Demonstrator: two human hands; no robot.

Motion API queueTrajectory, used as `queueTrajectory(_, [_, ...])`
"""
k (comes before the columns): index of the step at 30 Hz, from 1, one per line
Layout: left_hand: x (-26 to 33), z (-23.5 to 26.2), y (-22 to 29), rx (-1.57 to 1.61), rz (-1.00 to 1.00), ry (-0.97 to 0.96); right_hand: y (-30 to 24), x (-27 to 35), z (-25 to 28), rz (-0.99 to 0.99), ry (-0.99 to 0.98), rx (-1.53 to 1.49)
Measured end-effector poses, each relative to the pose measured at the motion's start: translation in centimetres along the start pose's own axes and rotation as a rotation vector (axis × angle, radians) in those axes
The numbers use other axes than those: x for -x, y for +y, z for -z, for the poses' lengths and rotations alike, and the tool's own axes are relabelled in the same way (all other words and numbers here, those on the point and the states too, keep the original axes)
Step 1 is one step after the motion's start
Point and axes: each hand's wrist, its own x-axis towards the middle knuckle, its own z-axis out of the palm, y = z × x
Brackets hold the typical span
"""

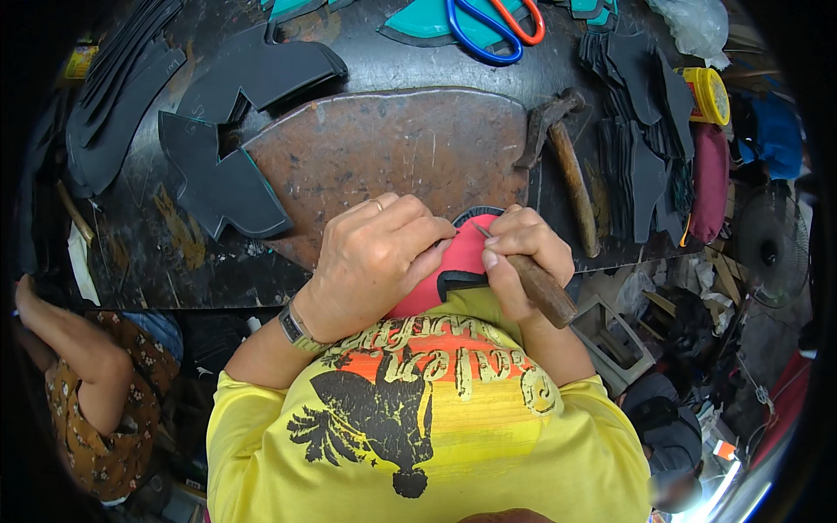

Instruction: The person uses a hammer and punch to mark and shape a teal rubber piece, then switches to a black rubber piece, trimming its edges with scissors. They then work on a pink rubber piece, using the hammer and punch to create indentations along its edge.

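A pink-red shoe-upper-like piece (464, 251) with black edging is held up close to my body, over the table's near edge. My left hand (379, 248) pinches its left side, thumb against the bent fingers. My right hand (526, 254) is closed around the wooden handle of an awl (547, 296). The awl's thin metal shaft points up and left, its tip at the red piece. Whether the tip pierces the material I cannot tell. My left fingers hide part of the piece.
A worn brown board (392, 144) lies on the dark table. A hammer (573, 179) rests at its right edge. Blue-and-red-handled scissors (488, 44) lie at the back. Dark cut pieces (222, 170) sit left, stacked ones (623, 148) right. A person (96, 383) sits at the left.
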Motion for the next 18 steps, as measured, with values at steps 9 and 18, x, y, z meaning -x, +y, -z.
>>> queueTrajectory(9, [0.1,0.1,0.0,0.021,0.016,0.001,-0.4,-0.6,-0.1,-0.06,-0.029,0.103])
queueTrajectory(18, [-0.1,0.2,0.2,0.047,0.052,0.002,-0.4,-1.3,0.1,-0.006,-0.076,0.148])
